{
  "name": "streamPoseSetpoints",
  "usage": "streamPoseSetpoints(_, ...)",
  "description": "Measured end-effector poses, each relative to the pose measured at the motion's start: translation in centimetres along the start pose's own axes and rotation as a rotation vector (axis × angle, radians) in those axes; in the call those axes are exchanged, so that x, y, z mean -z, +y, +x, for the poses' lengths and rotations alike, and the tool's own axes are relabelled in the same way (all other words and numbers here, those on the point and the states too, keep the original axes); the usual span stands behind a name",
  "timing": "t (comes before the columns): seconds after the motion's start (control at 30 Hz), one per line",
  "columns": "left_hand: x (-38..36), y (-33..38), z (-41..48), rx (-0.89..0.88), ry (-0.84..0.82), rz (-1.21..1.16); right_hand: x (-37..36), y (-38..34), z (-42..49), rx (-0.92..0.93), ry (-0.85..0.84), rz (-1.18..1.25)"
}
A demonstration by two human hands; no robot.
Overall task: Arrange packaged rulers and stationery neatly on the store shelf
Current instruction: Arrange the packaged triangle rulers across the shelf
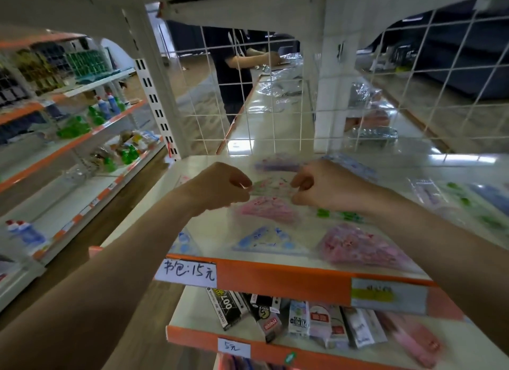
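Observation:
My left hand and my right hand each pinch one end of a clear packaged ruler set with green and red print, held just above the cream shelf. Below it lie a pink ruler pack, a blue triangle ruler pack, a larger pink pack and a green pack. A purple pack lies at the back. The picture is blurred by motion.
A wire grid backs the shelf, and a person in dark clothes stands behind it. Boxed stationery fills the shelf below. An orange edge strip carries a handwritten price label. Bottles stand on the left shelving.

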State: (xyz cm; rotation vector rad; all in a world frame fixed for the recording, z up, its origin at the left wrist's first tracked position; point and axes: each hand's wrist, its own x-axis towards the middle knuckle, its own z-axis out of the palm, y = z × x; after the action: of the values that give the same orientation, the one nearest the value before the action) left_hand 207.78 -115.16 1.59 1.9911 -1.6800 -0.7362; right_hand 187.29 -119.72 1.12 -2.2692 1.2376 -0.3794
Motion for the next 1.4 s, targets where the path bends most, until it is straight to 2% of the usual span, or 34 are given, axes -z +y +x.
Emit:
streamPoseSetpoints(0.17, -0.5, -0.3, -0.3, -0.045, 0.036, 0.219, -0.8, -0.4, -0.1, -0.019, -0.034, -0.126)
streamPoseSetpoints(0.27, -0.4, -0.3, -0.6, -0.054, 0.023, 0.254, -0.9, -0.8, -0.5, -0.036, -0.078, -0.243)
streamPoseSetpoints(0.37, 1.2, -0.8, -1.4, -0.019, 0.044, 0.229, -0.6, -2.2, -1.1, 0.01, -0.046, -0.352)
streamPoseSetpoints(0.47, 4.0, -2.2, -2.6, 0.065, 0.081, 0.144, -1.3, -4.8, -1.8, 0.11, -0.068, -0.212)
streamPoseSetpoints(0.6, 6.9, -5.3, -5.0, 0.234, 0.022, 0.131, -4.3, -8.7, -2.2, 0.302, -0.192, -0.071)
streamPoseSetpoints(0.73, 7.0, -7.5, -6.8, 0.344, -0.051, 0.233, -7.3, -11.4, -2.1, 0.334, -0.286, -0.022)
streamPoseSetpoints(0.93, 6.2, -8.0, -7.5, 0.303, -0.083, 0.309, -9.1, -12.4, -1.5, 0.372, -0.317, 0.049)
streamPoseSetpoints(1.07, 6.4, -8.1, -7.3, 0.33, -0.078, 0.305, -9.1, -11.8, -1.1, 0.298, -0.302, 0.128)
streamPoseSetpoints(1.23, 7.2, -8.2, -6.8, 0.35, -0.146, 0.346, -8.9, -11.2, -0.7, 0.261, -0.302, 0.23)
streamPoseSetpoints(1.33, 7.6, -8.3, -7.1, 0.298, -0.174, 0.255, -9.3, -10.8, -0.6, 0.238, -0.309, 0.325)
streamPoseSetpoints(1.4, 7.5, -8.3, -7.1, 0.235, -0.094, 0.093, -9.6, -10.6, -0.6, 0.231, -0.29, 0.38)
